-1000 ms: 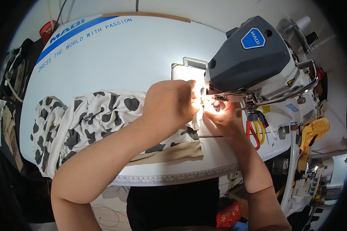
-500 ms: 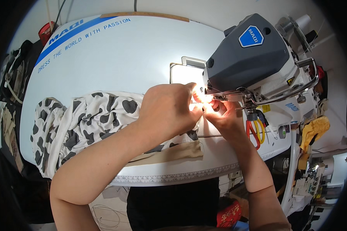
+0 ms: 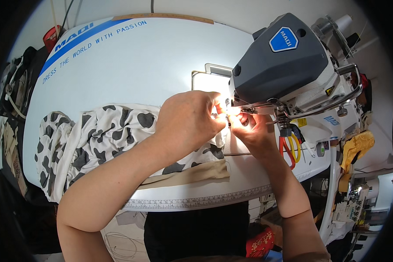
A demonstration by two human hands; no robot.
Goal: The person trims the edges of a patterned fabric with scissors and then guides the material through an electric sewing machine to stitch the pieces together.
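Beneath the sewing machine head (image 3: pixel 279 61), both my hands meet in the glare of its lamp. My left hand (image 3: pixel 187 115) is closed, thumb and fingers pinched together beside the needle area. My right hand (image 3: pixel 253 131) faces it from the right, also pinching, its fingertips nearly touching the left ones. Glare washes out whatever lies between the fingertips. A white cloth with dark spots (image 3: pixel 107 131) lies bunched on the table from the far left to under my left hand. A beige fabric strip (image 3: pixel 196 172) lies along its near edge, partly under my left forearm.
The white sewing table (image 3: pixel 131 61) has a ruler tape (image 3: pixel 183 203) along its front edge. Red and yellow-handled scissors (image 3: pixel 290 150) hang right of my right hand. A wooden strip (image 3: pixel 161 16) lies at the back edge. Mustard cloth (image 3: pixel 357 148) hangs at the right.
My left hand has shifted slightly up and to the left, its fingers a little more raised. My right hand stays almost in place. The spotted cloth by the left hand shows slightly more.
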